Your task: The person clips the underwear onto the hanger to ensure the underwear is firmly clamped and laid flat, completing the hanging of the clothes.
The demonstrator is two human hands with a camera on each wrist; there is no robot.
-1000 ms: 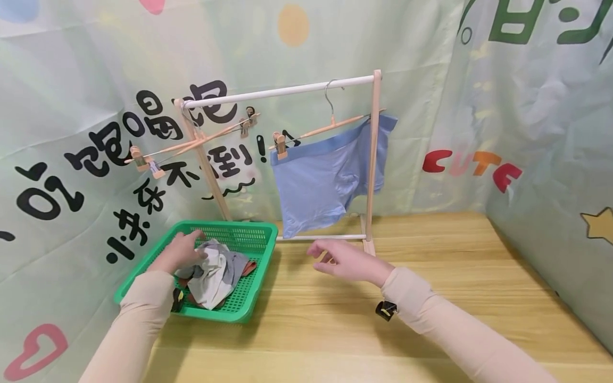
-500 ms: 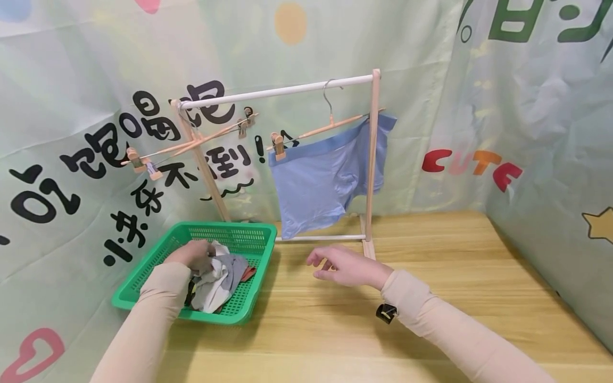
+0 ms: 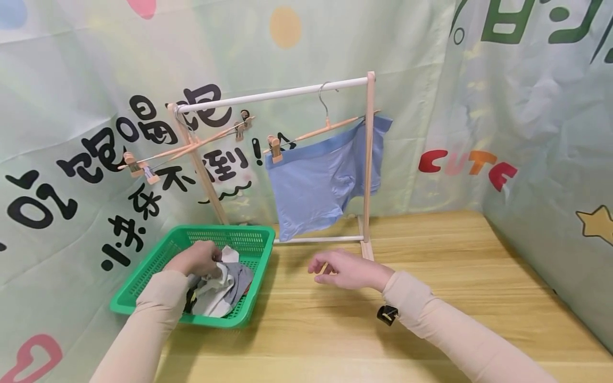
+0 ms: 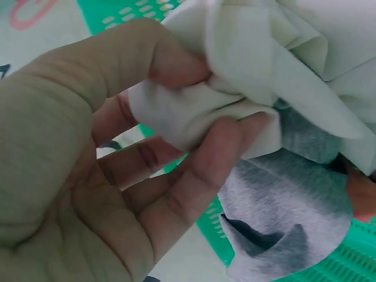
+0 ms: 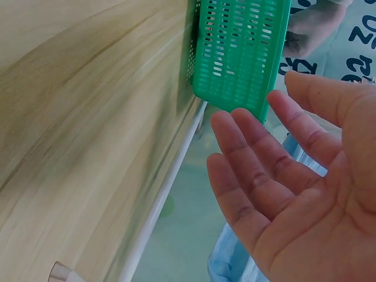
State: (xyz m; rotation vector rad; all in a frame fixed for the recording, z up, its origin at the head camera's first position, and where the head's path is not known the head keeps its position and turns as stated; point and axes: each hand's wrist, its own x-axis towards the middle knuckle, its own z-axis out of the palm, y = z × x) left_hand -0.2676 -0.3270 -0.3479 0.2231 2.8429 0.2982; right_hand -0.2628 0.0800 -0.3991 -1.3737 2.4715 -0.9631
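My left hand [image 3: 200, 257] is down inside the green basket [image 3: 261, 276] and pinches a white piece of clothing [image 4: 247, 53] between thumb and fingers. Folds of the white cloth rise over the fingertips in the left wrist view. Beneath it lies a grey garment [image 4: 288, 205], with a bit of rust-red cloth [image 4: 361, 197] at its side. Over the table, in front of the rack, my right hand [image 3: 347, 268] hovers with relaxed, slightly bent fingers and holds nothing. Blue shorts [image 3: 311, 181] hang behind it, clipped to a hanger [image 3: 316, 133].
A small clothes rack with a white rail [image 3: 273, 96] stands behind the basket. Two clip hangers [image 3: 191, 144] without clothes hang at its left end. The wooden table [image 3: 431, 298] meets printed fabric walls [image 3: 421, 101] at the back and sides.
My left hand has reached right and down into the clothes and taken hold of the white cloth, shifting the pile a little. My right hand has stayed nearly still.
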